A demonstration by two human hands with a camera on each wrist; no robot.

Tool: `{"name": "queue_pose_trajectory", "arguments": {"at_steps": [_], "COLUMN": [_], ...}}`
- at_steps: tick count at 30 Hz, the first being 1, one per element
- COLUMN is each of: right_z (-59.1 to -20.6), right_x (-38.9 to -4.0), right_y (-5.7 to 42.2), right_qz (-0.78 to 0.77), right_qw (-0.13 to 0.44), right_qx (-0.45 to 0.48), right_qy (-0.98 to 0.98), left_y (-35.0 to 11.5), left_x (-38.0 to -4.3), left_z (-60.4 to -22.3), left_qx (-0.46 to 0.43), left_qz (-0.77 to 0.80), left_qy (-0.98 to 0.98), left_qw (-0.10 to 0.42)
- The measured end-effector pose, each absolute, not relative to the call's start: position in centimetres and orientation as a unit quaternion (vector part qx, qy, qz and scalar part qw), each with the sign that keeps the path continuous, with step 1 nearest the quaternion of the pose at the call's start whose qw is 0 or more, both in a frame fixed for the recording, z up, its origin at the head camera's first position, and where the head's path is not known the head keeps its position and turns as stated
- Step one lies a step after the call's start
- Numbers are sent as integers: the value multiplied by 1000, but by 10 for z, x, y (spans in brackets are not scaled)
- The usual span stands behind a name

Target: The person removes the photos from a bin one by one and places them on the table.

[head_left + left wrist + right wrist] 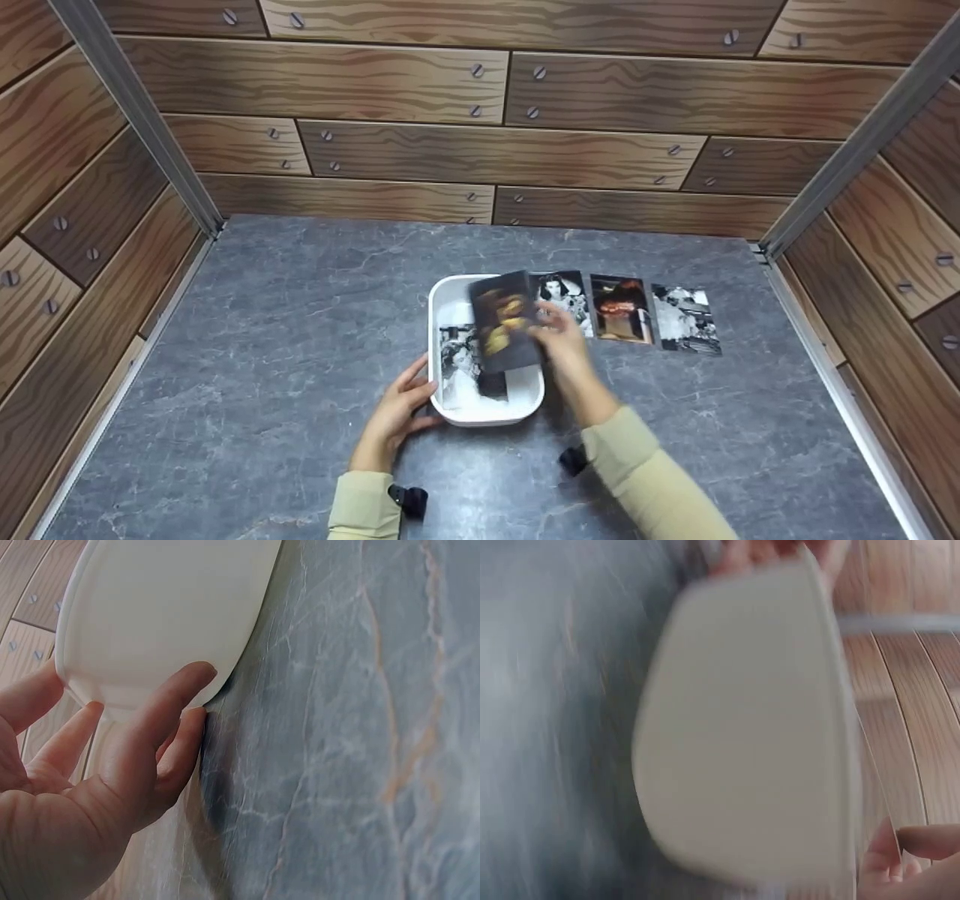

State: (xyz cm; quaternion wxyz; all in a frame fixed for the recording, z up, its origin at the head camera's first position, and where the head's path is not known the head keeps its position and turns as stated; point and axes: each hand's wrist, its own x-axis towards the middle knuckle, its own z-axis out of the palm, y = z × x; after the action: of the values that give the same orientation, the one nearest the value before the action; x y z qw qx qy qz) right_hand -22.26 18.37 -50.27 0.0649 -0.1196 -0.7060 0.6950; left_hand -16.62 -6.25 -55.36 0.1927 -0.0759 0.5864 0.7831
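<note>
A white box [541, 386] with rounded corners stands on the grey marbled surface. My left hand [401, 405] touches its near left corner, fingers spread and fairly straight along the outer wall [165, 615]. My right hand [562, 341] pinches the right edge of a dark photo card [491, 300] with yellow shapes, held tilted over the box and slightly blurred. Beneath that card, a black-and-white photo card [457, 360] lies inside the box, partly covered from view. In the right wrist view, the right hand [911, 870] shows at the lower right, thumb and finger together on a thin edge.
Right of the box, three photo cards lie in a row: a black-and-white portrait [562, 292], partly behind the right hand, a reddish-brown picture [621, 307] and another black-and-white one [686, 319]. Wood-patterned walls [495, 150] with metal corner posts [142, 112] enclose the surface.
</note>
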Motion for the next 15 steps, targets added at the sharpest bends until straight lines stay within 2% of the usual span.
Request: {"name": "queue_pose_trajectory", "arguments": {"at_steps": [5, 15], "right_z": [-501, -489], "right_x": [-233, -231], "right_y": [252, 414], "right_qz": [712, 716], "right_qw": [87, 48], "right_qx": [-152, -280], "right_qy": [-680, -638], "left_y": [-63, -63], "left_x": [-167, -166], "left_z": [-555, -551], "left_qx": [-81, -80], "left_qz": [783, 783], "left_qy": [586, 586], "left_qw": [193, 193]}}
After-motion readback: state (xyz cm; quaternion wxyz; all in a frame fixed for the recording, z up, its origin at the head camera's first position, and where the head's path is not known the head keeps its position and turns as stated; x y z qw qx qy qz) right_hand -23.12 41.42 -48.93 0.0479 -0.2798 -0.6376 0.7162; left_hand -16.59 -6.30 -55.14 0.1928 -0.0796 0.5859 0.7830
